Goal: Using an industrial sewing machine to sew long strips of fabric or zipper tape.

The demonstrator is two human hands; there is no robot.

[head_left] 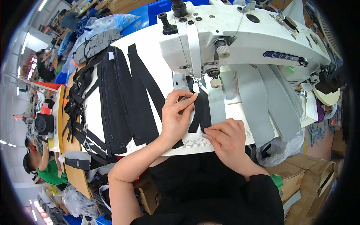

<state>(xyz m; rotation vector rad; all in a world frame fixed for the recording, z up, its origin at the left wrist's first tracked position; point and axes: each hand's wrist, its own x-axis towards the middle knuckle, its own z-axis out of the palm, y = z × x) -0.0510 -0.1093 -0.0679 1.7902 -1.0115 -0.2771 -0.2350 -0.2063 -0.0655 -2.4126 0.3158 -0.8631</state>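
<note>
Under the presser foot [195,87] of a white sewing machine [247,47] lies a black fabric strip [204,108], beside a grey fabric panel [217,108]. My left hand [177,114] pinches the strip's left side just in front of the foot, thumb and index finger together. At the strip's near end, my right hand [227,138] has its fingertips closed on the lower right corner. The fingers partly cover the cloth, so how the layers meet there is hidden.
Black strips [146,86] and a stack of black zipper tapes [116,101] lie left on the white table. Tangled black straps [77,93] sit farther left. Grey fabric panels [255,101] hang over the right front edge. Cardboard boxes [300,172] stand at lower right.
</note>
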